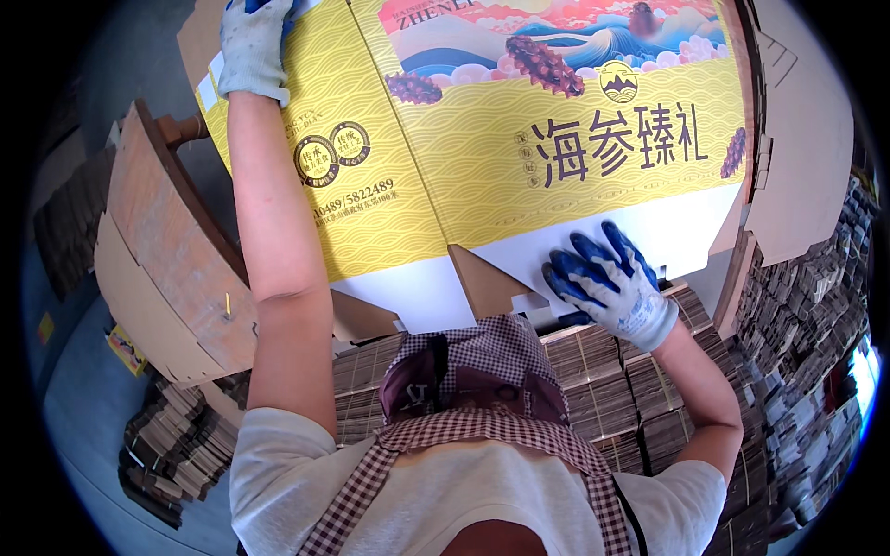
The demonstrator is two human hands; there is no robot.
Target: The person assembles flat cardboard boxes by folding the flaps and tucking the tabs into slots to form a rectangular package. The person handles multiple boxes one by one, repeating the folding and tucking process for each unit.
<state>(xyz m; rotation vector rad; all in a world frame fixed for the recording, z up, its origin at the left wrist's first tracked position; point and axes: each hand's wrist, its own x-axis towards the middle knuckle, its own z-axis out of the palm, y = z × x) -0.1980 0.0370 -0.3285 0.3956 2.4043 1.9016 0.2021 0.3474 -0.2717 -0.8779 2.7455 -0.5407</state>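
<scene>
A large printed cardboard box sheet [482,176] lies in front of me, yellow with a wave pattern, a sea picture at its top and white flaps along its near edge. My right hand [612,287], in a white work glove with blue coated fingers, rests open on the near white flap, fingers spread. My left arm stretches far forward along the sheet's left side. At its end my left hand [254,51], gloved the same way, is over the sheet's far left part. Its fingers run out of the picture at the top, so their grip is hidden.
Stacked flat cardboard [584,357] fills the space between the sheet and my apron. More piles stand at the right [797,306] and lower left [181,435]. A worn curved wooden board [181,241] is left of my arm. Plain brown cardboard [802,139] lies at the right.
</scene>
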